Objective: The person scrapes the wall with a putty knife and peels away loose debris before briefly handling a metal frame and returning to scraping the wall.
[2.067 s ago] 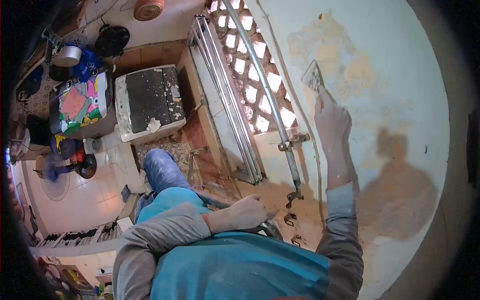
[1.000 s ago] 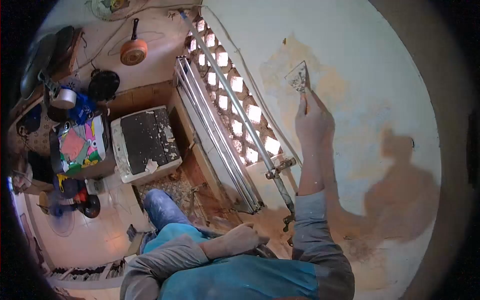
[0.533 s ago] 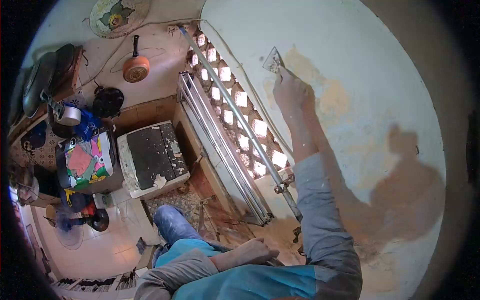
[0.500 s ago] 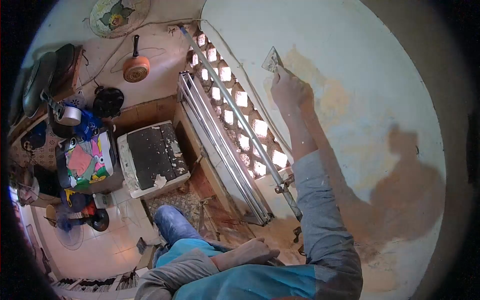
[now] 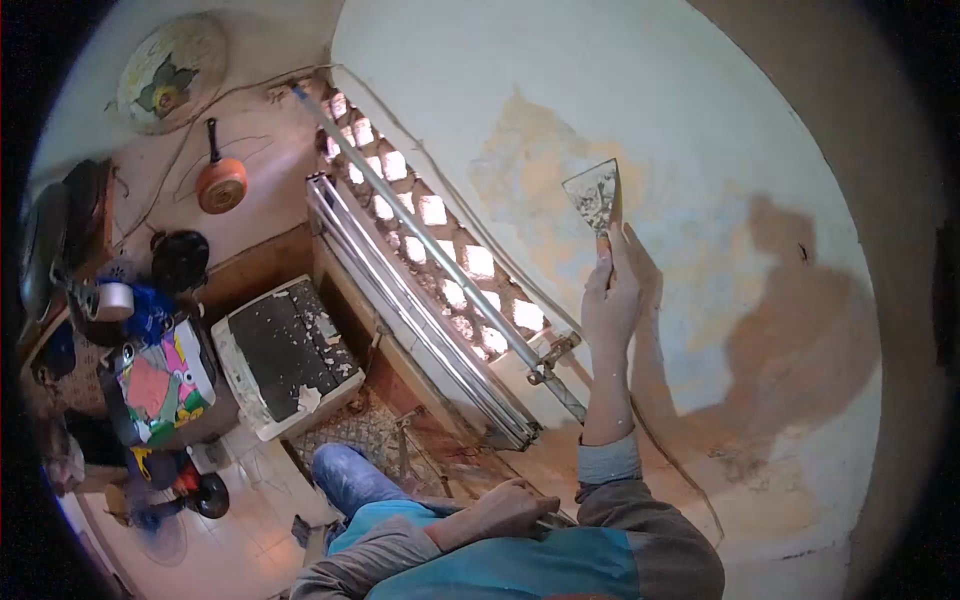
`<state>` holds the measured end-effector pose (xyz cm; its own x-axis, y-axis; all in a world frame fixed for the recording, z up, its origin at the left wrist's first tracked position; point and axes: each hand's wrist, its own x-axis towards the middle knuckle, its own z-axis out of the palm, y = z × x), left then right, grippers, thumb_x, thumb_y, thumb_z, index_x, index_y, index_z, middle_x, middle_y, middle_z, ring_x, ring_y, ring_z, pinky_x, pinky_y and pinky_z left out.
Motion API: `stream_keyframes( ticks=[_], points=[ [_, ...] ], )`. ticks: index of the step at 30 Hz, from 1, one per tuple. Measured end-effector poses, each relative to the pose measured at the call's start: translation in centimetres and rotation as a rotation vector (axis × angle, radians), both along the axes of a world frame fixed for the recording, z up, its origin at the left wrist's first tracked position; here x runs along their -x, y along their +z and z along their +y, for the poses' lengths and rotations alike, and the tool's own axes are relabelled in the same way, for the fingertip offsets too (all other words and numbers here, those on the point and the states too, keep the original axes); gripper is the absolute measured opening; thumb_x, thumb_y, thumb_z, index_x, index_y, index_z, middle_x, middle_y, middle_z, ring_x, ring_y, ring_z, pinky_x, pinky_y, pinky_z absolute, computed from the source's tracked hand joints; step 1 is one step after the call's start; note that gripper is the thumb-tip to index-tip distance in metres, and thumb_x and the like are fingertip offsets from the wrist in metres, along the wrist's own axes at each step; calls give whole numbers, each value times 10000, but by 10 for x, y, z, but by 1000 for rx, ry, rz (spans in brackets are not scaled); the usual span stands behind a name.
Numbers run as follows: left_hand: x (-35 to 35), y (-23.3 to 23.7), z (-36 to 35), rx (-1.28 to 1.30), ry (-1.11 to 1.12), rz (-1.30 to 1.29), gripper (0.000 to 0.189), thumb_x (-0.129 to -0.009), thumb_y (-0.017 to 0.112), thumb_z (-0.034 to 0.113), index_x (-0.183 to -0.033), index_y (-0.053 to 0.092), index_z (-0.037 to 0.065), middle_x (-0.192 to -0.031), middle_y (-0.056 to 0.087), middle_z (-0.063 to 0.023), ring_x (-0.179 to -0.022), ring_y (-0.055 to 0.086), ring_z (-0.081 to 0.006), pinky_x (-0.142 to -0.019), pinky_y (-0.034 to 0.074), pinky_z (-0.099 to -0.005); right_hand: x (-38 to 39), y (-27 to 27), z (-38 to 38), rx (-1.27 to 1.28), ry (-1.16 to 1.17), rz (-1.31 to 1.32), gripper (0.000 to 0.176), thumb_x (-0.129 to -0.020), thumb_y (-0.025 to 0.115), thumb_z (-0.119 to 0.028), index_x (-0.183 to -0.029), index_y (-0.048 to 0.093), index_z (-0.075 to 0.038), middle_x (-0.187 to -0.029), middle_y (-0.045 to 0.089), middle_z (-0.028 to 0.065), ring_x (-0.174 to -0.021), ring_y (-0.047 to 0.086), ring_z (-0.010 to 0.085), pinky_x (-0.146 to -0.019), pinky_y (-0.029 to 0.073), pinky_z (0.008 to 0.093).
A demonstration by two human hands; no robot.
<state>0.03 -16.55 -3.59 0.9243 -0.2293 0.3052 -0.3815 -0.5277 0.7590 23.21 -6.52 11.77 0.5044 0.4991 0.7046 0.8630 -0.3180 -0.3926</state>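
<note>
In my right hand [image 5: 611, 305] is a putty knife [image 5: 594, 200], its broad blade pointing up and smeared with pale residue. The blade is close over the pale wall [image 5: 720, 120], overlapping the right side of a tan bare patch [image 5: 540, 145] of flaked paint. My left hand [image 5: 508, 508] rests low in front of my teal and grey shirt, fingers curled in; I cannot tell what they hold. A long metal pipe [image 5: 435, 245] with a clamp [image 5: 553, 358] runs slantwise to the left of my right wrist.
A lattice opening [image 5: 432, 210] lets in light behind the pipe. Metal rails [image 5: 420, 320] lie along a ledge. Below stands a flake-strewn dark-topped appliance [image 5: 285, 350]. Pans hang at left, including an orange one [image 5: 221, 187], near a colourful printed cover [image 5: 165, 380]. My shadow [image 5: 800, 330] falls on the wall.
My right hand has drawn the putty knife down and to the right across the patch, and the blade now faces me more fully. The view has shifted; my left hand stays low.
</note>
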Motion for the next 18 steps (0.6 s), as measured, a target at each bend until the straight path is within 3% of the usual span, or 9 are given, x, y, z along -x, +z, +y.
stream_keyframes(
  ticks=[3, 4, 5, 7, 9, 11, 12, 16, 18],
  points=[
    [1, 2, 1, 27, -34, 78, 422, -824, 742, 325, -1154, 605, 101, -770, 705, -143, -835, 724, -337, -917, 494, -486, 22, 13, 5, 29, 25, 226, 445, -1062, 485, -87, -1504, 491, -41, -831, 634, 151, -651, 590, 196, -616, 489, 345],
    [1, 2, 1, 71, -29, 73, 410, -811, 748, 282, -1151, 603, 104, -838, 714, -139, -870, 720, -333, -925, 495, -481, 19, 10, 11, -14, 109, 275, 451, -1080, 475, -116, -1528, 455, -61, -813, 567, 97, -590, 472, 141, -551, 436, 308],
    [1, 3, 1, 114, -19, 69, 404, -797, 754, 238, -1147, 600, 107, -906, 724, -136, -906, 715, -329, -932, 496, -477, 17, 6, 17, -26, 101, 281, 451, -1080, 475, -116, -1528, 455, -61, -813, 567, 97, -590, 472, 141, -551, 436, 308],
    [0, -2, 1, 132, -16, 67, 375, -797, 746, 228, -1118, 609, 90, -892, 717, -148, -892, 708, -348, -913, 505, -474, 14, -4, 33, -233, 365, 608, 390, -1095, 457, -150, -1478, 487, -82, -892, 596, 80, -589, 474, 125, -541, 427, 290],
    [0, -8, 0, 152, -5, 61, 346, -796, 738, 217, -1088, 618, 73, -878, 711, -161, -878, 701, -367, -893, 513, -470, 10, -12, 46, -245, 444, 655, 324, -1106, 441, -166, -1416, 486, -83, -874, 564, 35, -597, 454, 94, -533, 410, 271],
    [-1, -13, -1, 139, -3, 108, 339, -826, 722, 280, -1051, 610, 53, -786, 709, -169, -820, 707, -373, -905, 513, -459, 19, -9, 56, -421, 572, 1120, 313, -1108, 442, -165, -1405, 463, -68, -830, 512, 11, -617, 444, 78, -534, 397, 251],
    [-2, -16, -3, 131, -2, 108, 339, -826, 722, 280, -1051, 610, 53, -786, 709, -169, -820, 707, -373, -905, 513, -459, 17, -11, 59, -439, 594, 1161, 378, -1104, 443, -155, -1472, 411, -72, -804, 453, -10, -640, 421, 67, -547, 381, 238],
    [-3, -29, -10, 197, 24, 100, 331, -830, 722, 290, -1025, 611, 46, -779, 696, -175, -812, 698, -387, -874, 514, -463, 7, -21, 72, -310, 421, 758, 352, -1098, 447, -139, -1436, 469, -43, -806, 425, -15, -673, 384, 75, -592, 373, 252],
    [-5, -30, -5, 207, 12, 85, 329, -832, 723, 293, -1017, 612, 46, -793, 694, -183, -818, 695, -389, -868, 512, -464, -2, -34, 75, -317, 424, 738, 343, -1098, 449, -134, -1423, 481, -30, -802, 426, -15, -683, 388, 72, -600, 372, 251]
  ],
)
